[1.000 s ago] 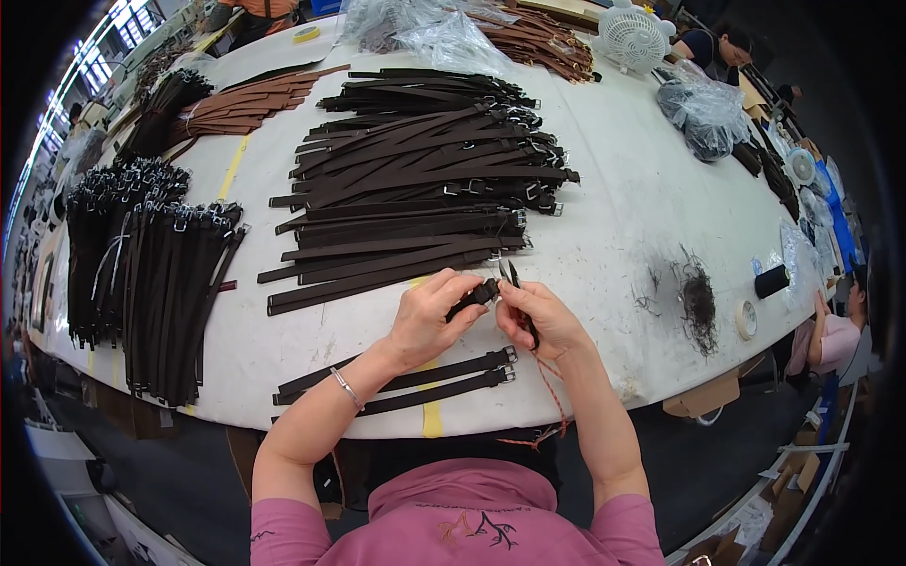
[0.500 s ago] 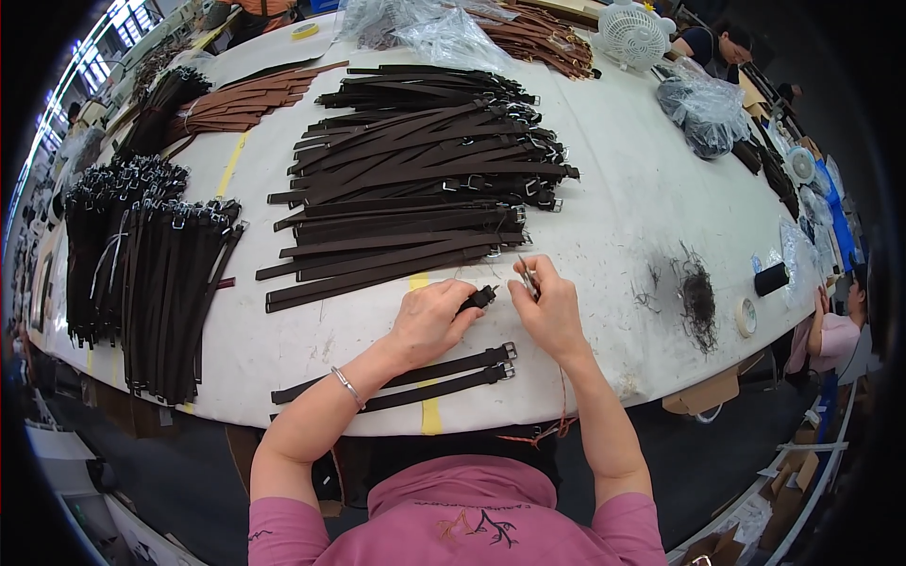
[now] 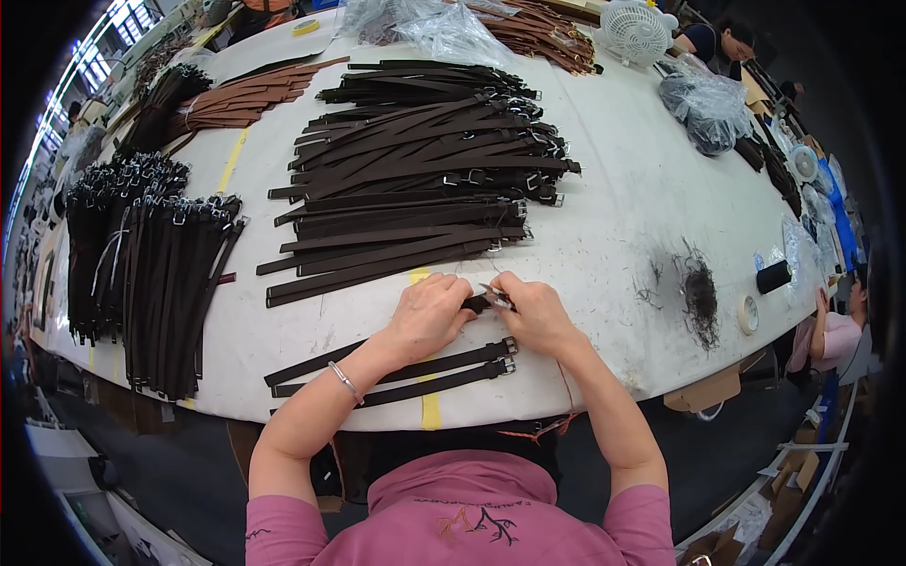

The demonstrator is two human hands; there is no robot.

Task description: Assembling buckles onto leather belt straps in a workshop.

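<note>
My left hand (image 3: 432, 313) is closed on the buckle end of a dark brown belt (image 3: 316, 364), whose tail runs out to the left under my wrist. Pressed close beside it, my right hand (image 3: 534, 316) grips small metal thread snips (image 3: 494, 294), their tips at the belt's end. The fingers hide most of the buckle there. A reddish cord (image 3: 568, 396) hangs below my right hand to the table's edge. Just nearer to me lie two more belts (image 3: 444, 380), buckles to the right.
Beyond my hands spreads a wide pile of dark belts (image 3: 406, 174). Bundled belts (image 3: 156, 283) hang over the left side. On the right are a heap of thread scraps (image 3: 699, 294), a tape roll (image 3: 747, 315) and a black spool (image 3: 773, 276). A white fan (image 3: 637, 36) stands at the far edge.
My right hand has moved left and in, bringing the snips from beside the belt's end onto it. The held belt's tail now shows at the left, above the two lying belts.
</note>
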